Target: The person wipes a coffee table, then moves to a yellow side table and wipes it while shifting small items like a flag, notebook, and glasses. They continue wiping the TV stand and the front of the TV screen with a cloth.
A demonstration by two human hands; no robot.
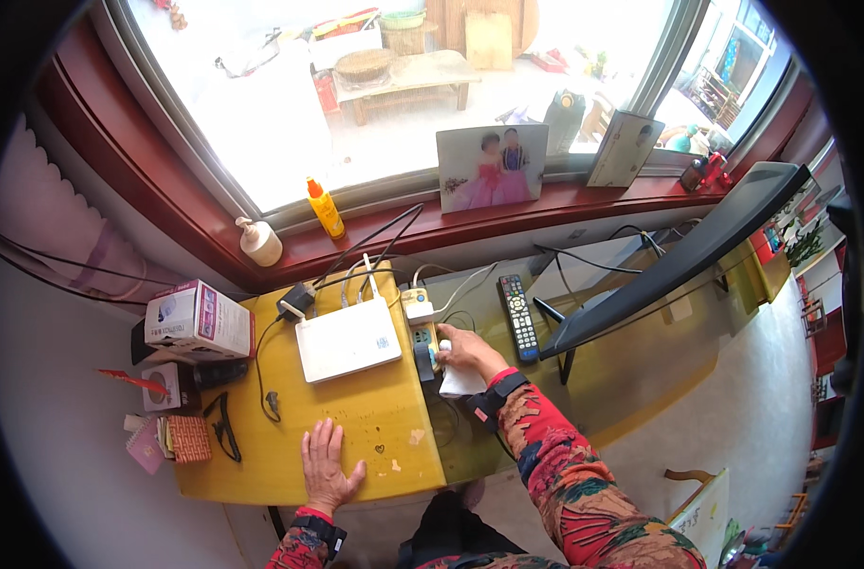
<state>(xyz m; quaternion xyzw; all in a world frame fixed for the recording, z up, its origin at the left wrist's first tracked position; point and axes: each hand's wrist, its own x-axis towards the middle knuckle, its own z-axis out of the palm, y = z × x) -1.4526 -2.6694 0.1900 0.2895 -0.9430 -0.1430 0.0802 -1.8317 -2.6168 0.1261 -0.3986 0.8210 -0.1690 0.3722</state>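
My left hand (327,461) rests palm down near the front edge of a yellow wooden table (261,462), with nothing in it. My right hand (467,350) holds a crumpled white cloth or tissue (462,382), which hangs below the fingers. Its fingertips are at the right side of a power strip (421,334); whether they touch it I cannot tell. Into the strip go a white plug (419,311) and a dark plug (424,361). Left of the strip, a white router (348,341) lies on the yellow table with cables at its back.
A remote control (519,316) lies on the glass-topped surface beside a television (674,263). Boxes (199,320) and a woven holder (190,439) line the left side. A loose black cable (261,377) crosses the table. A pump bottle (260,242) and an orange bottle (324,210) stand on the sill.
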